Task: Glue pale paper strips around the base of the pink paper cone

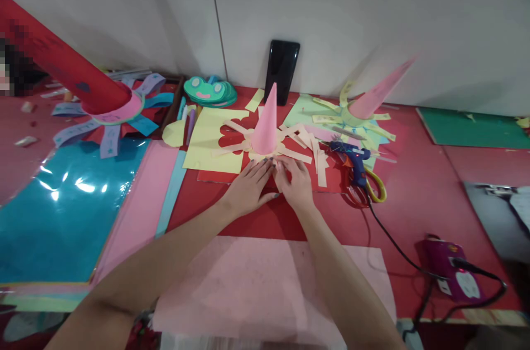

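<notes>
A pink paper cone [267, 126] stands upright on a scalloped red paper shape [232, 133], with pale paper strips [296, 155] spread out around its base. My left hand [250, 187] lies flat with fingers stretched, the fingertips at the front of the cone's base. Beside it, my right hand [296, 179] has its fingers bent together in a pinch at the same spot. A small bit of pink paper shows at its fingertips, most of it covered by the hands. Loose strips [321, 168] lie just right of the cone.
Right of my hands lie a blue glue gun [351, 157] and scissors [376, 187]; the gun's cord runs to a purple power box [455, 272]. Behind stand a phone [282, 71] and another pink cone [379, 90]. At left are a red tube [74, 57] and a blue sheet [70, 212].
</notes>
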`<move>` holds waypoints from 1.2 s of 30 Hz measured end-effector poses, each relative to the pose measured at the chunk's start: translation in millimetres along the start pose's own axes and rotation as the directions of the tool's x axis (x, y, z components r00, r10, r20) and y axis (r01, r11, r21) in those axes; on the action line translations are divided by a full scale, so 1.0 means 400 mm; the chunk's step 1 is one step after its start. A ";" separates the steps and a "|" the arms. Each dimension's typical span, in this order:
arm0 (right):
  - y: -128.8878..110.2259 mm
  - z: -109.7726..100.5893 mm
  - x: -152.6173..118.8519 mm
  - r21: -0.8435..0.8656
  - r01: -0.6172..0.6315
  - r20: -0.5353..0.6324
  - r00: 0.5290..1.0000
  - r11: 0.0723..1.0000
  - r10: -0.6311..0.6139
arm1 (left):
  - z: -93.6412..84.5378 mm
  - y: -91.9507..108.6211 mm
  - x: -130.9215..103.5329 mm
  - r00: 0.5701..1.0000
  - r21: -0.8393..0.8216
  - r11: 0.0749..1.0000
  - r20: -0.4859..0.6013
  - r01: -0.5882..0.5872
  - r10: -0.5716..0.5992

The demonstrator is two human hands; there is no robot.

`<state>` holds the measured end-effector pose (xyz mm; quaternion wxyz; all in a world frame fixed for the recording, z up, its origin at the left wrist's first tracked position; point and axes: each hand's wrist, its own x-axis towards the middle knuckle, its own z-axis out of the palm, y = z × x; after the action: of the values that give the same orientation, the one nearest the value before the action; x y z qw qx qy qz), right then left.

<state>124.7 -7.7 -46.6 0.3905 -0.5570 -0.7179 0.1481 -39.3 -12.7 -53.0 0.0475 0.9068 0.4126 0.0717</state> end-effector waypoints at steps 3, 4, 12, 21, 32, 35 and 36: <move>0.005 0.005 0.000 -0.021 0.009 0.040 0.999 1.000 -0.008 | 0.004 0.000 0.000 1.000 -0.009 1.000 0.005 0.004 -0.004; 0.006 0.006 -0.001 -0.028 0.009 0.047 0.999 1.000 -0.007 | 0.004 0.000 0.000 1.000 -0.014 1.000 0.006 0.005 -0.005; 0.007 0.009 -0.003 -0.038 0.000 0.050 0.999 0.999 0.002 | -0.001 0.003 0.001 1.000 -0.045 0.999 0.012 0.029 -0.028; -0.003 0.000 0.001 -0.096 -0.011 0.069 0.997 0.995 0.017 | -0.008 0.000 -0.001 0.986 -0.055 0.993 -0.126 0.102 -0.108; 0.009 0.020 -0.004 -0.230 0.060 0.121 0.992 0.971 -0.033 | -0.005 -0.001 0.001 0.972 -0.051 0.984 -0.155 0.168 -0.174; 0.009 0.023 -0.005 -0.283 0.078 0.129 0.991 0.956 -0.043 | -0.004 -0.003 0.000 0.972 -0.057 0.985 -0.159 0.164 -0.171; 0.008 0.024 -0.005 -0.302 0.084 0.131 0.990 0.949 -0.046 | -0.003 -0.003 0.000 0.973 -0.058 0.985 -0.157 0.162 -0.169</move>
<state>120.1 -6.5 -55.8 0.2590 -0.5766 -0.7729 0.0556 -40.6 -11.8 -51.9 0.0402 0.8592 0.4875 0.1501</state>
